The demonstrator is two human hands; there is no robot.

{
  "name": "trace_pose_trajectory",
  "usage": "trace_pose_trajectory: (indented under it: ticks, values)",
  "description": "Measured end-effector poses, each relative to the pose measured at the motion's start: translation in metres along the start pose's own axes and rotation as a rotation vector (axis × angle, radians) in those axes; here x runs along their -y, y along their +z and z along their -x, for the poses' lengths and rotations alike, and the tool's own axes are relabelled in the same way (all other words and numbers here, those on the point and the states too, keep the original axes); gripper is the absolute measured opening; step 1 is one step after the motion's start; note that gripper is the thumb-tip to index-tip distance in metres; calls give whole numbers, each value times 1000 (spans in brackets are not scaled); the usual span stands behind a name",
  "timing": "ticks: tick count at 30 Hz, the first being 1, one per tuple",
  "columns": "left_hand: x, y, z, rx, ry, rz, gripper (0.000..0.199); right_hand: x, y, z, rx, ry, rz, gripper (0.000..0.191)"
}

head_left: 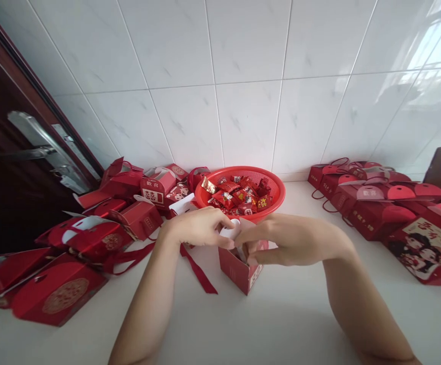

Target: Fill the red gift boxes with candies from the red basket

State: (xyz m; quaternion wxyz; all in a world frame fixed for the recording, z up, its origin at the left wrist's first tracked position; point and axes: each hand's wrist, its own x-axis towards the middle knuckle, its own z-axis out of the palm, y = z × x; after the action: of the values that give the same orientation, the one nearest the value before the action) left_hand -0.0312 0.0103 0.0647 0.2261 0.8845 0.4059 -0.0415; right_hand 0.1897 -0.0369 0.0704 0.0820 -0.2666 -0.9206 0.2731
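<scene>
A small red candy box (237, 272) stands upright on the white table before me, its top partly open. My left hand (201, 227) is at its far left edge, with thumb and fingers closed on a flap whose white inner side shows. My right hand (296, 239) reaches over from the right, fingers bent down onto the box's top edges, thumb along the near right side. Between the hands a little of the inside shows, but its contents are too shaded to make out. Just behind them is a red plastic basket (279, 195) of wrapped candies (239, 195).
On the left lie several red boxes (76, 243), some with flaps up, and a loose red ribbon (199, 271). Rows of closed red boxes (380, 213) with cord handles stand on the right. A tiled wall (251, 121) rises behind; a dark door (11, 192) is far left.
</scene>
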Motion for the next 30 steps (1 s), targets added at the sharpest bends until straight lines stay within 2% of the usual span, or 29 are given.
trace_pose_trajectory:
  ticks: [3,5,8,11,16,19,20,22,26,30]
  values:
    - [6,-1,0,42,5,49,25,1,5,5,26,-11,-4,17]
    - [8,-1,1,28,6,47,30,-1,10,10,25,1,6,19]
    - [10,-2,1,9,-47,26,33,-8,24,18,-49,26,44,24]
    - [12,-3,2,9,-99,20,36,-16,43,25,-232,53,79,22]
    - [14,-3,2,14,-65,53,36,-41,78,28,-673,1,172,10]
    - [12,0,-2,-16,-150,27,27,-58,94,26,-884,-15,187,8]
    - [11,1,-4,-24,-193,9,25,-63,98,25,-927,-1,187,12]
    - [9,4,-8,-45,-268,-37,26,-69,105,25,-950,35,177,27]
    - [7,9,-13,-88,-325,-108,39,-72,114,26,-828,59,78,49]
    - [3,12,-15,-111,-274,-135,44,-70,118,27,-798,53,-9,50]
